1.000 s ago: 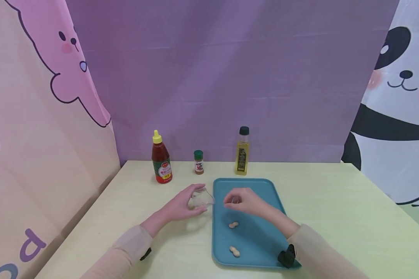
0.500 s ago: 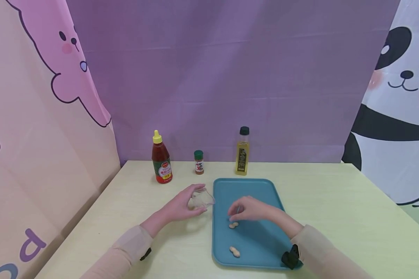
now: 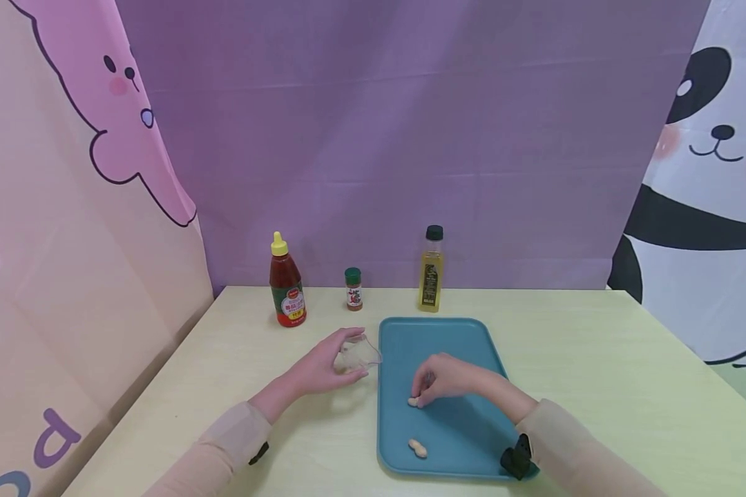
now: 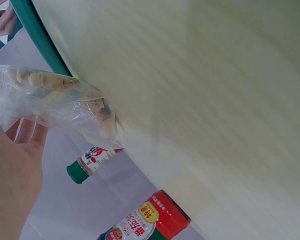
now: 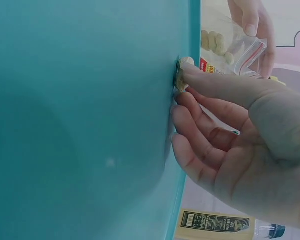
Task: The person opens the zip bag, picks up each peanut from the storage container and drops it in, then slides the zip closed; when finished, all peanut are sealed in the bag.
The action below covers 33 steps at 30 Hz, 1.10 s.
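Observation:
My left hand (image 3: 329, 362) holds a clear zip bag (image 3: 359, 353) by its mouth, thumb and fingers spread around it, left of the blue tray (image 3: 435, 331). Several peanuts (image 4: 52, 81) show through the plastic in the left wrist view. Over the tray, my right hand (image 3: 450, 377) pinches an unshelled peanut (image 5: 182, 75) between thumb and forefinger, right at the tray's surface. The other fingers bend loosely beside it. A second peanut (image 3: 418, 449) lies on the tray nearer the front edge.
Along the back of the table stand a red sauce bottle (image 3: 288, 290) with a yellow tip, a small green-capped jar (image 3: 354, 290) and a dark-capped oil bottle (image 3: 432, 276). A purple curtain (image 3: 379, 138) hangs behind them.
My right hand has come down and toward the front of the tray, from above the tray's left side onto the nearer peanut, and now pinches it. The left hand and bag stay in place.

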Motion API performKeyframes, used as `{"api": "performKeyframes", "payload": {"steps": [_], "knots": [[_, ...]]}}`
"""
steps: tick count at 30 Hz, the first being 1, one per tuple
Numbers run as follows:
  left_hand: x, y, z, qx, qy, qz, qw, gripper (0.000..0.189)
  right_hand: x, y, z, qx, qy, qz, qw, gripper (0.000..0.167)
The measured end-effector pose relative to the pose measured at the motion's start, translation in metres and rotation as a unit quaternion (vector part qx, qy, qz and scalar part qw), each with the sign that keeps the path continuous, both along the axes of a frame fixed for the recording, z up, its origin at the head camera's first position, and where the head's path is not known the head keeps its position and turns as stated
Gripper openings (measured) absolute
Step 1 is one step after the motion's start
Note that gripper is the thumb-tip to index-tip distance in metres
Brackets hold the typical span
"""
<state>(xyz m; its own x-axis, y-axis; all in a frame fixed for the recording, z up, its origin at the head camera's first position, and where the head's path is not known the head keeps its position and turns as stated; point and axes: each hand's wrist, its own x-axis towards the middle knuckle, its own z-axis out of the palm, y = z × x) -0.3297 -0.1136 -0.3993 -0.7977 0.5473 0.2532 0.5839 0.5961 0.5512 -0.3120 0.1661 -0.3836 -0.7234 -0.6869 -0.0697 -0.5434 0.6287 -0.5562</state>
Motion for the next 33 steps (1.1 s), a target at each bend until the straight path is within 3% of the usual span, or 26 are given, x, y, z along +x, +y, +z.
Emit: {"api": "performKeyframes", "payload": {"steps": [18,24,33], "knots": [[0.000,0.000,0.001,0.005,0.006,-0.007,0.9999,0.075,0.001,0.002,0.003,0.028,-0.017,-0.019,0.9993,0.007],[0.000,0.000,0.002,0.000,-0.001,-0.002,1.0000,0.075,0.000,0.003,0.005,0.014,-0.019,-0.015,0.9996,0.006],[-0.001,-0.001,-0.001,0.004,0.011,-0.006,0.9999,0.075,-0.007,-0.007,0.017,-0.041,0.041,-0.016,0.9982,0.012]]}}
